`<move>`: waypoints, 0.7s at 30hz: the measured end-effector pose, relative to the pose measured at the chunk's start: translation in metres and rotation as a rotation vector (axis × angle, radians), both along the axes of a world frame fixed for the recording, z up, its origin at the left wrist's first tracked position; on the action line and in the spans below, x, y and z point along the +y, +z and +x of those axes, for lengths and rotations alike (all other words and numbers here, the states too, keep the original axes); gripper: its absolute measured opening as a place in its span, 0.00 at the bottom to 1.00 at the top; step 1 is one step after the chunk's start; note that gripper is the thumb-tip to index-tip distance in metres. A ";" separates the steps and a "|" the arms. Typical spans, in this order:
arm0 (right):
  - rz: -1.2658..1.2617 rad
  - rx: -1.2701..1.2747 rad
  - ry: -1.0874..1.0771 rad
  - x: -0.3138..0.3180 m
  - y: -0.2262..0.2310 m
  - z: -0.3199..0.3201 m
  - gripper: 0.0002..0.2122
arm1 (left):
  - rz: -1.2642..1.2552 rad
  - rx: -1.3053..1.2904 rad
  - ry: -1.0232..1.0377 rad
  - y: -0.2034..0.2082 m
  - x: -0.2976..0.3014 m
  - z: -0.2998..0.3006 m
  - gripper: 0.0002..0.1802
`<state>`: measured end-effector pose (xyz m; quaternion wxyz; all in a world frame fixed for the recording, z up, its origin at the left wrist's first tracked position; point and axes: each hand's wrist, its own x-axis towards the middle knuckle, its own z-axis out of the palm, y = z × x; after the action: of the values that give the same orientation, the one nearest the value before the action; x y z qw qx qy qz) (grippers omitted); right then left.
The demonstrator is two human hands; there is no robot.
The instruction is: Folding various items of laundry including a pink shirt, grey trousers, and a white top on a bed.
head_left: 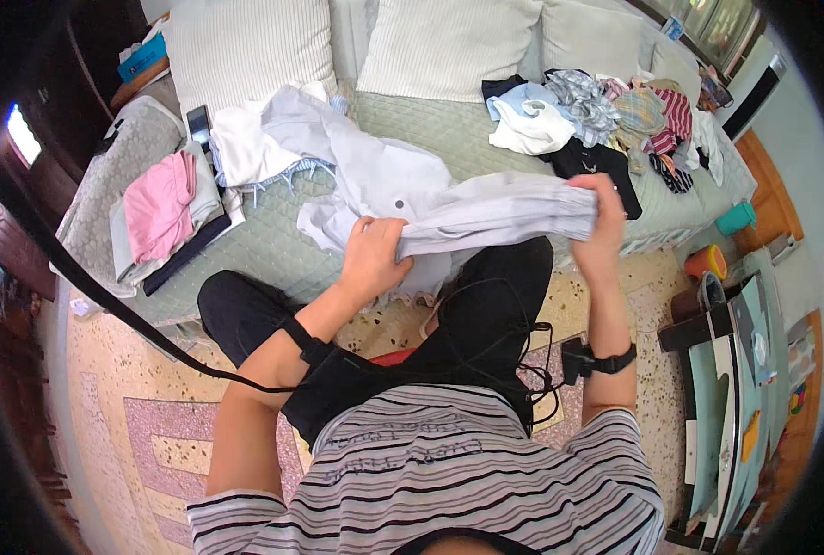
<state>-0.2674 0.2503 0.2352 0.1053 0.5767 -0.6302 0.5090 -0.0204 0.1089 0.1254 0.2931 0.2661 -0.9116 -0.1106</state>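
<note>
I sit in front of a sofa with a green quilted cover (430,125). My left hand (372,254) grips one end of a pale lilac-white garment (495,213), and my right hand (602,222) grips the other end, so a band of it stretches between them above my lap. The garment's remaining cloth trails back onto the sofa cover behind my left hand.
A folded stack with a pink piece (159,208) on top lies at the sofa's left. A white garment (245,143) lies behind it. A heap of mixed clothes (606,116) fills the sofa's right. A glass-topped table (736,370) stands at my right, with a teal cup (736,219) and an orange cup (705,262) beyond it.
</note>
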 end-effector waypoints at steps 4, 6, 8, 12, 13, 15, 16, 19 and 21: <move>-0.176 0.064 -0.093 0.040 0.024 -0.018 0.09 | -0.121 0.060 -0.057 -0.007 -0.003 -0.014 0.25; -0.275 0.028 -0.190 0.064 0.035 -0.033 0.07 | 0.031 0.048 -0.072 -0.005 -0.007 -0.024 0.27; -0.383 -0.053 -0.232 0.090 0.041 -0.054 0.05 | 0.001 0.110 -0.147 -0.006 -0.006 -0.032 0.29; -0.503 -0.153 -0.224 0.147 0.040 -0.121 0.08 | -0.112 0.191 -0.189 -0.020 0.002 -0.047 0.34; -0.519 -0.189 -0.271 0.163 0.036 -0.139 0.08 | -0.107 0.200 -0.207 -0.026 0.003 -0.051 0.34; -0.447 -0.324 -0.212 0.193 0.017 -0.172 0.09 | -0.111 0.140 -0.269 -0.040 0.003 -0.055 0.37; -0.424 -0.300 -0.189 0.205 0.005 -0.187 0.09 | -0.105 0.141 -0.278 -0.048 0.001 -0.057 0.37; -0.468 -0.612 -0.293 0.242 -0.032 -0.226 0.12 | -0.111 0.019 -0.337 -0.075 -0.008 -0.051 0.36; -0.493 -0.616 -0.326 0.262 -0.052 -0.249 0.12 | -0.149 -0.153 -0.262 -0.090 -0.018 -0.045 0.32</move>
<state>-0.5162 0.5119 0.1828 0.1260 0.2484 -0.5745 0.7696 -0.0657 0.0910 0.0358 0.2247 0.1304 -0.9638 -0.0593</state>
